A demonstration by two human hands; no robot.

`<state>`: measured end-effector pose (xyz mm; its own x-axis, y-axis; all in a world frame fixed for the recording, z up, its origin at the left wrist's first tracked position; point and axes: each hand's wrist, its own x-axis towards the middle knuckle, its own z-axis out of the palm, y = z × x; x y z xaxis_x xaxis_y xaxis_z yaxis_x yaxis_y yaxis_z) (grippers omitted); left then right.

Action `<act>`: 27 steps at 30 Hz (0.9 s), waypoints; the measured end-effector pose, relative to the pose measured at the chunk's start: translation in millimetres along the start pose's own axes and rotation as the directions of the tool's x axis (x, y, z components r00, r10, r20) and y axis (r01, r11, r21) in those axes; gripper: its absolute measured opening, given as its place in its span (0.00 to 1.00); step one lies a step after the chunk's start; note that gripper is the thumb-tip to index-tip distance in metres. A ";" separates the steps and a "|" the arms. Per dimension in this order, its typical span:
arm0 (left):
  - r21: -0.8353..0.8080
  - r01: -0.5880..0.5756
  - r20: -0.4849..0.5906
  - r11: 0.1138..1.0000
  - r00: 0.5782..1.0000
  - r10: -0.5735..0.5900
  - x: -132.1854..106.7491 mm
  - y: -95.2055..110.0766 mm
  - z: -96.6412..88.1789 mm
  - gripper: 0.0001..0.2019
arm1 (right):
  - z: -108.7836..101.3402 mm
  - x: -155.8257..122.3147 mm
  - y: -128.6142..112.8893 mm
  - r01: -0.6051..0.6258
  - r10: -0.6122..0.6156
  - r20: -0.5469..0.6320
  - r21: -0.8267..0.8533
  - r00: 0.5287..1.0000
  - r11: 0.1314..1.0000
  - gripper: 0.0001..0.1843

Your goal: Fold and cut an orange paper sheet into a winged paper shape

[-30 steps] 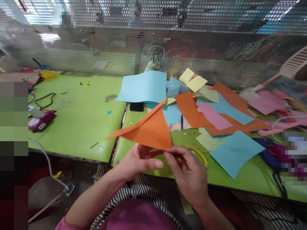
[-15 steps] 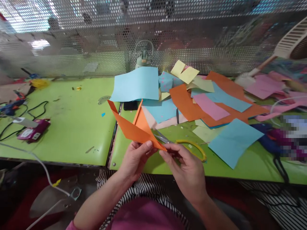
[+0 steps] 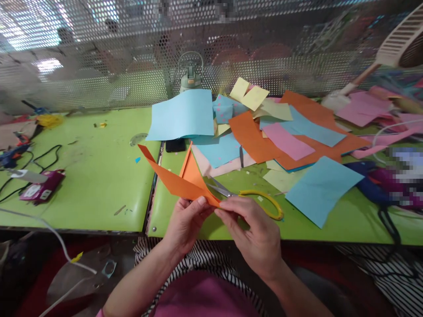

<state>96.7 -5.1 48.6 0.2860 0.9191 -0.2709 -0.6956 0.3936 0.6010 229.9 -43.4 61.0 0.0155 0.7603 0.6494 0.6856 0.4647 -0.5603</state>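
A folded sheet of orange paper (image 3: 175, 182) is held up over the near edge of the green table, its two flaps standing apart in a V. My left hand (image 3: 190, 218) pinches its lower fold, thumb on top. The pointed right end of the paper sits between the thumb and fingers of my right hand (image 3: 253, 229). Just behind my right hand lie scissors with yellow handles (image 3: 264, 200), their blades partly behind the orange paper.
Blue, orange, pink and yellow paper sheets (image 3: 306, 136) overlap across the right side. A bottle (image 3: 191, 79) stands behind a blue sheet (image 3: 185, 114), with a black phone (image 3: 175, 145) partly under it. A purple power strip (image 3: 42, 187) and cables lie left; a white fan (image 3: 396, 48) stands right.
The view has shifted slightly, so most things sit a little further left. Both hands keep hold of the orange paper, with the right fingers slightly nearer the left hand.
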 end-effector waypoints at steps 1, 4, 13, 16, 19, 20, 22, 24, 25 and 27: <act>-0.001 0.000 0.011 1.000 1.000 0.000 -0.1 -0.2 -0.3 0.12 | -0.7 0.8 0.1 0.001 -0.001 0.014 -0.014 1.000 1.000 0.10; 0.017 0.006 0.037 1.000 0.999 -0.007 -1.3 -1.2 -0.9 0.11 | -2.0 2.2 -0.8 -0.038 0.039 0.032 -0.028 0.999 0.999 0.06; 0.074 -0.048 -0.013 0.996 0.999 0.049 -2.5 -3.6 -0.3 0.12 | -0.2 2.2 -2.5 -0.128 0.127 0.058 0.012 0.990 0.992 0.02; 0.082 -0.055 -0.026 0.995 0.998 0.058 -1.8 -4.4 -1.1 0.13 | 0.1 2.8 -2.2 -0.135 0.134 0.065 0.021 0.989 0.991 0.03; 0.064 -0.079 -0.034 0.995 0.996 0.081 -1.7 -5.2 -0.8 0.13 | 0.6 3.3 -2.2 -0.140 0.138 0.064 0.042 0.988 0.989 0.04; 0.052 -0.085 -0.033 0.995 0.996 0.087 -1.6 -5.3 -0.5 0.14 | 0.9 3.4 -2.2 -0.143 0.140 0.062 0.051 0.988 0.988 0.04; 0.035 -0.090 -0.031 0.995 0.995 0.091 -1.2 -5.3 0.3 0.14 | 1.6 3.4 -1.9 -0.154 0.151 0.059 0.059 0.987 0.986 0.04; 0.033 -0.088 -0.033 0.996 0.995 0.089 -0.6 -5.3 0.6 0.14 | 2.2 3.0 -1.5 -0.164 0.160 0.067 0.054 0.985 0.985 0.04; 0.036 -0.087 -0.037 0.996 0.995 0.088 -0.2 -5.4 0.4 0.14 | 2.5 2.6 -1.2 -0.167 0.163 0.073 0.050 0.984 0.985 0.04; 0.043 -0.088 -0.044 0.995 0.995 0.090 0.3 -6.0 -0.6 0.13 | 2.8 1.7 -0.4 -0.171 0.166 0.081 0.048 0.983 0.984 0.04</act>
<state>100.5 -7.2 44.4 0.1932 0.9491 -0.2490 -0.6893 0.3118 0.6540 227.7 -41.1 60.9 0.0706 0.8611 0.5036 0.6369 0.3496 -0.6871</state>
